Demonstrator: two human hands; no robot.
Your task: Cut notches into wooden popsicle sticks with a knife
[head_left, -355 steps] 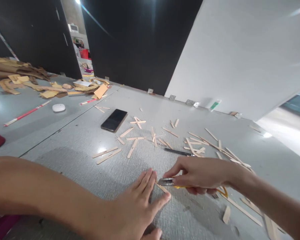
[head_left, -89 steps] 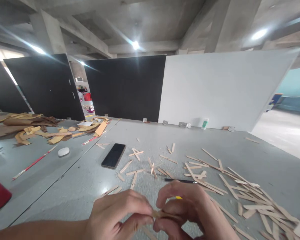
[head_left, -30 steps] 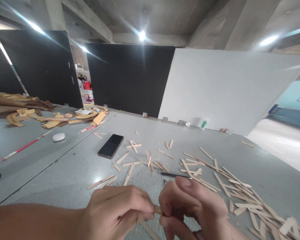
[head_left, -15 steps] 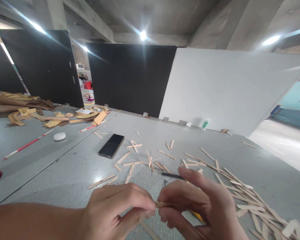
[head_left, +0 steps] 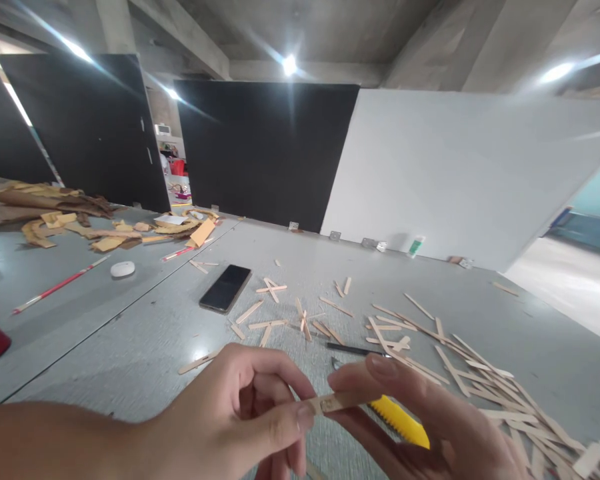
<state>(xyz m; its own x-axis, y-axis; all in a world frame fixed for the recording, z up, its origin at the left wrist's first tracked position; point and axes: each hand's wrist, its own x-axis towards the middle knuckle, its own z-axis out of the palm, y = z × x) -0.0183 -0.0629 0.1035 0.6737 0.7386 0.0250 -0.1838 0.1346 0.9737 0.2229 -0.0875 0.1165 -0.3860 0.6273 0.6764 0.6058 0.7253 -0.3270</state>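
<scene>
Between my two hands is a flat wooden craft stick [head_left: 337,401] with a small notch or hole near its middle. My left hand [head_left: 245,413] pinches its left end between thumb and forefinger. The fingers of my right hand [head_left: 430,420] close round its right end, partly hiding it. Under my right hand lies a tool with a yellow toothed grip [head_left: 403,421], its far part hidden. Just beyond my fingers a slim black tool [head_left: 355,349] rests on the table.
Loose craft sticks [head_left: 510,393] heap up at right. Several crossed sticks [head_left: 271,289] lie mid-table near a black phone [head_left: 226,288]. Further left are a white earbud case [head_left: 123,269], a red-and-white stick [head_left: 60,287] and torn cardboard scraps [head_left: 105,233]. Black and white panels [head_left: 265,153] stand behind.
The craft stick now shows more between my hands, its notch facing up. My left fingers have shifted and curled, my right hand has lowered, uncovering more of the yellow grip.
</scene>
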